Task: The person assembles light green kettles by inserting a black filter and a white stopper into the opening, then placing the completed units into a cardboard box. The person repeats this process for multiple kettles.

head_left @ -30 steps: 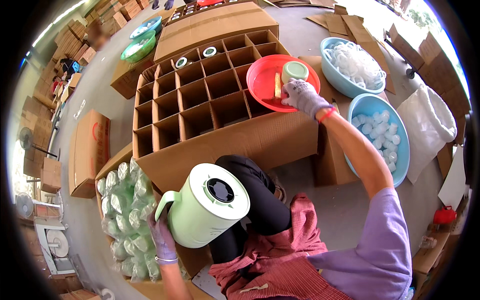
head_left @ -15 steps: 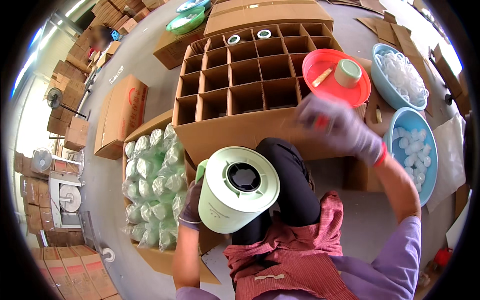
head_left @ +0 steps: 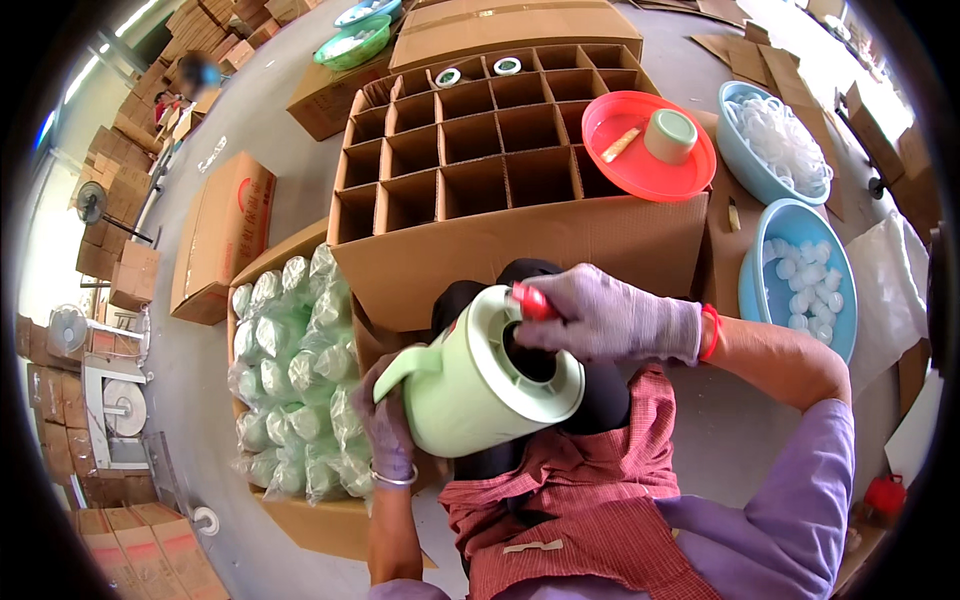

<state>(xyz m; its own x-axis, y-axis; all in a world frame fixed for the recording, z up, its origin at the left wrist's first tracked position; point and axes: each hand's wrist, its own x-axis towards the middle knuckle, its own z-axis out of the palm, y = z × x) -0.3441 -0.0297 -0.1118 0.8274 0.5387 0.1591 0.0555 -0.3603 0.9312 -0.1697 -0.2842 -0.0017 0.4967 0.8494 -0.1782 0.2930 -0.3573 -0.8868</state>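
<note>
A light green jug [head_left: 455, 395] with a side handle lies tilted over my lap, its ribbed round end and dark round centre facing up and right. My left hand [head_left: 387, 425], gloved, is closed around the jug beside its handle. Above that end, my gloved right hand [head_left: 610, 315] is closed on a red-handled tool [head_left: 534, 301]. Only its red end shows, and my fingers hide the rest. The fingers reach to the dark centre; whether the tool touches it I cannot tell.
A divided carton [head_left: 470, 235] stands ahead, with a red tray [head_left: 650, 185] on its right corner holding a green cup [head_left: 671, 136]. Bagged green items fill a carton [head_left: 300, 515] at left. Blue basins [head_left: 752, 300] with white parts stand at right.
My right hand has come down from beside the red tray to the jug's round end. The jug has tilted to the right, and its handle has swung into fuller view.
</note>
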